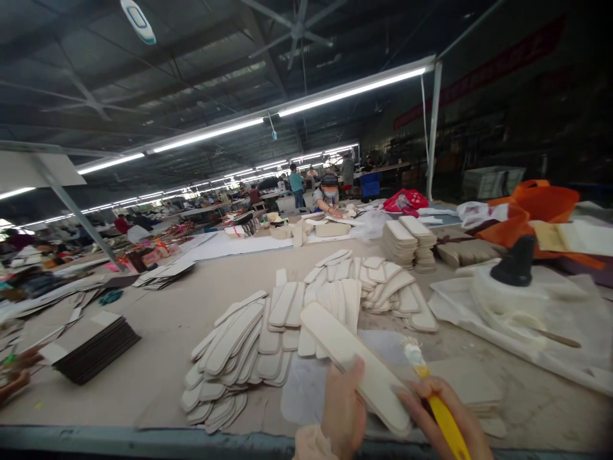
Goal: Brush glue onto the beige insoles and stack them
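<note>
Our left hand (343,404) pinches a pale strip (352,361); our right hand (463,418) grips a yellow brush (421,369), fingers at the strip's near end. Loose strips (234,342) cover the table (163,313) beyond both hands.

Cream strips (237,338), yellow brush handle (446,425), orange fabric (541,207)

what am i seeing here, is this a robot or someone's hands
No machine here: these are a person's two bare hands, seen by one camera worn on that person's head, looking forward and down. The left hand holds a long, cream, round-ended strip; the right hand grips a yellow-handled brush with whitish bristles. Across the brownish tabletop are heaps of similar strips, a stack of dark-edged rectangular pieces, and a white container with a black cone-shaped top.
</note>
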Action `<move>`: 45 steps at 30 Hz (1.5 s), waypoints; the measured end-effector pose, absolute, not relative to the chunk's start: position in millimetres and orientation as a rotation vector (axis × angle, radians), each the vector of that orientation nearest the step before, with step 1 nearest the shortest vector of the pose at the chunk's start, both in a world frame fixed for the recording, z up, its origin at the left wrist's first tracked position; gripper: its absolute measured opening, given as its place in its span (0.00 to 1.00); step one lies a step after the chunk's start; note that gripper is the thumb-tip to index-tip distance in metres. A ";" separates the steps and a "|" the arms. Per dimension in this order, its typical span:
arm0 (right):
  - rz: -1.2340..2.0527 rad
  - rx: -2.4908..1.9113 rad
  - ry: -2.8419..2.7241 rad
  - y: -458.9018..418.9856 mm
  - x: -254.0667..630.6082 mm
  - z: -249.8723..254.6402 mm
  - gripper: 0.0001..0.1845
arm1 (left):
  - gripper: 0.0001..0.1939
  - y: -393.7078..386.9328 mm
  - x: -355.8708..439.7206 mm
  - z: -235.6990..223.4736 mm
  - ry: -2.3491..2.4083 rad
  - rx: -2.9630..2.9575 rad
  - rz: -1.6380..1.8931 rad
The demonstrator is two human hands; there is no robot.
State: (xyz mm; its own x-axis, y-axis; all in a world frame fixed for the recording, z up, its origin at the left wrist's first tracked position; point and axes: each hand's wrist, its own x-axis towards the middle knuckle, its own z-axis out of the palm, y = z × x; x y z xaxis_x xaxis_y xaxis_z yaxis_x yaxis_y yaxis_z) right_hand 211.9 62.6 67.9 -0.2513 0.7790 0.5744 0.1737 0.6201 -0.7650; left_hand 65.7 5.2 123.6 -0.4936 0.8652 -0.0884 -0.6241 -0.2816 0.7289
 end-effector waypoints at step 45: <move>0.907 -0.896 -1.847 87.1 231.7 89.5 0.08 | 0.25 30.5 -102.5 96.2 2.174 1.463 1.228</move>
State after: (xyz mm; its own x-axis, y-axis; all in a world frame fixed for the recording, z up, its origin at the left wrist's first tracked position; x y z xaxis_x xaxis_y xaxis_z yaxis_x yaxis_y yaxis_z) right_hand 231.7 87.1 89.5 -0.3647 0.8496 0.3810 0.2175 0.4756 -0.8524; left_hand -102.5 30.5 96.2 -0.4660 0.8521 0.2383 0.6438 0.1418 0.7519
